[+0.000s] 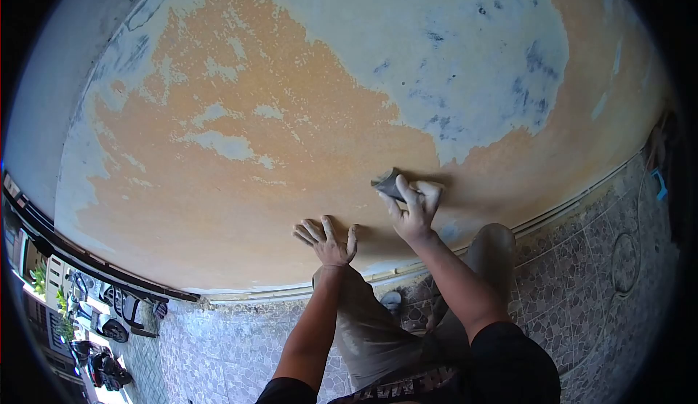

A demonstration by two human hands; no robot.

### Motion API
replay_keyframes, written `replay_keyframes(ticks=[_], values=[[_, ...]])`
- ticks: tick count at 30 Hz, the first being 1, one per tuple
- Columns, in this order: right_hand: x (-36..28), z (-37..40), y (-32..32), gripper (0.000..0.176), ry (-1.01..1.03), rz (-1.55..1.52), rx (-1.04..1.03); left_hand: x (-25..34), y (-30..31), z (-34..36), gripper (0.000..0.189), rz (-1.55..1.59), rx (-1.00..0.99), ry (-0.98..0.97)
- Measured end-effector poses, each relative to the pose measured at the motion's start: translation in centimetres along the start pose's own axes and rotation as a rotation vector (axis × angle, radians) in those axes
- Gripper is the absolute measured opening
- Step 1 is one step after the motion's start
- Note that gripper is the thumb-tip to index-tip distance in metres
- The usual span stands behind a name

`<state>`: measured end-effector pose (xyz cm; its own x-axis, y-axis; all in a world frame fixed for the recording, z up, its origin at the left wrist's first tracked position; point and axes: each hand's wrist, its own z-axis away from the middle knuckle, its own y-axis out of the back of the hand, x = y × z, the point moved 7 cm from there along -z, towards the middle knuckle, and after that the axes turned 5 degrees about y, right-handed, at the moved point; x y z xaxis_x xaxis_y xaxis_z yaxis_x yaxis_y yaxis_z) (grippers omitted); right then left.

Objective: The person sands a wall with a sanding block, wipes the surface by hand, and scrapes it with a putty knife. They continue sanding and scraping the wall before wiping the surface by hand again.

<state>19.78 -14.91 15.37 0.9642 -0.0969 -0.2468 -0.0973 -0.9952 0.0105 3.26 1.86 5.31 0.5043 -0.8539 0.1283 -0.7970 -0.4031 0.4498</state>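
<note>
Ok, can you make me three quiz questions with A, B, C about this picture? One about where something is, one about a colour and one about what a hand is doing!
1. Where is the left hand?
A. Flat on the wall
B. On the floor
C. In a pocket

2. What colour is most of the wall around the hands?
A. Green
B. Orange
C. Black

3. What is the right hand doing?
A. Hanging open in the air
B. Holding a cup
C. Pressing a dark sanding piece against the wall

Answers:
1 A, its fingers lie spread on the wall.
2 B, orange fills the wall there, with pale patches above.
3 C, the fingers lie over the piece, which is against the wall.
</note>
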Motion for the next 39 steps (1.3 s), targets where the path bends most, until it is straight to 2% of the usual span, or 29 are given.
replay_keyframes(ticks=[1, 2, 3, 5, 7, 9, 12, 13, 15, 17, 19, 21, 22, 24, 25, 26, 27, 28, 29, 31, 33, 35, 37, 39], values=[[-1.5, 1.2, 0.2, 0.051, 0.198, 0.062, -0.184, -0.2, 0.0, 0.1, 0.095, -0.007, -0.004, 0.001], [-1.4, 2.9, 0.0, 0.048, 0.202, 0.010, -0.301, 0.2, 0.2, -0.2, 0.102, -0.044, -0.042, -0.006], [-1.1, 2.3, 0.3, 0.048, 0.207, 0.007, -0.292, 0.4, 0.4, -0.5, 0.102, -0.047, -0.031, -0.009], [-0.9, -0.5, 1.7, 0.049, 0.153, 0.039, -0.227, 0.4, 0.5, -0.4, 0.102, -0.058, -0.060, 0.011], [0.9, -5.3, 3.2, 0.053, -0.094, -0.038, 0.076, 0.0, 0.2, 0.0, 0.102, -0.053, -0.067, -0.003], [2.7, -9.0, 4.5, 0.057, -0.215, -0.036, 0.247, 0.2, 0.3, -0.1, 0.103, -0.026, -0.022, -0.019], [3.7, -5.3, 2.8, 0.058, -0.313, -0.106, 0.300, 0.2, 0.1, -0.1, 0.099, -0.029, -0.015, -0.005], [2.2, -2.8, 1.7, 0.060, -0.137, -0.114, 0.186, 0.0, 0.1, 0.1, 0.096, -0.026, -0.024, 0.019], [-0.2, 0.9, 0.8, 0.058, 0.236, 0.002, -0.191, -0.1, 0.2, 0.3, 0.095, -0.035, -0.028, 0.020], [-0.4, 0.3, 1.2, 0.055, 0.261, -0.004, -0.298, -0.3, -0.1, 0.2, 0.094, -0.049, -0.048, 0.017], [0.1, -4.4, 2.8, 0.054, 0.125, 0.032, -0.125, -0.2, 0.0, 0.2, 0.093, -0.030, -0.014, -0.002], [1.9, -9.9, 4.5, 0.054, -0.138, -0.021, 0.229, -0.3, 0.0, 0.3, 0.093, -0.027, -0.017, -0.002], [1.8, -10.2, 4.0, 0.054, -0.139, -0.019, 0.222, -0.2, 0.1, 0.1, 0.094, -0.018, 0.010, -0.012], [2.6, -10.4, 4.0, 0.058, -0.314, -0.126, 0.370, 0.2, 0.3, -0.2, 0.098, -0.036, -0.009, -0.013], [1.4, -8.0, 2.2, 0.058, -0.182, -0.124, 0.309, 0.3, 0.4, -0.2, 0.104, -0.056, -0.031, -0.022], [0.3, -5.1, 1.0, 0.054, 0.034, 0.032, 0.080, 0.3, 0.5, -0.2, 0.104, -0.051, -0.024, -0.028], [-1.2, -3.0, 0.6, 0.050, 0.211, 0.060, -0.080, 0.2, 0.5, -0.2, 0.104, -0.052, -0.035, -0.028], [-2.3, -1.7, 0.4, 0.051, 0.335, 0.042, -0.204, 0.2, 0.4, -0.2, 0.104, -0.055, -0.047, -0.025], [-1.8, -1.1, 0.6, 0.051, 0.334, 0.044, -0.204, 0.2, 0.6, 0.0, 0.104, -0.053, -0.048, -0.026], [-1.2, -3.3, 1.6, 0.051, 0.225, 0.076, -0.178, 0.2, 0.5, -0.2, 0.103, -0.076, -0.080, 0.011], [1.0, -8.0, 3.0, 0.054, -0.062, -0.019, 0.162, 0.1, 0.5, 0.0, 0.099, -0.058, -0.072, 0.015], [2.1, -11.1, 4.2, 0.058, -0.232, 0.032, 0.320, 0.1, 0.6, 0.2, 0.095, -0.029, -0.043, 0.009], [0.1, -9.4, 2.2, 0.055, -0.219, -0.079, 0.375, 0.1, 0.4, 0.0, 0.097, -0.035, -0.016, 0.004], [-3.5, -4.0, -0.5, 0.053, 0.157, 0.020, -0.079, 0.2, 0.5, 0.1, 0.097, -0.026, -0.011, -0.006]])
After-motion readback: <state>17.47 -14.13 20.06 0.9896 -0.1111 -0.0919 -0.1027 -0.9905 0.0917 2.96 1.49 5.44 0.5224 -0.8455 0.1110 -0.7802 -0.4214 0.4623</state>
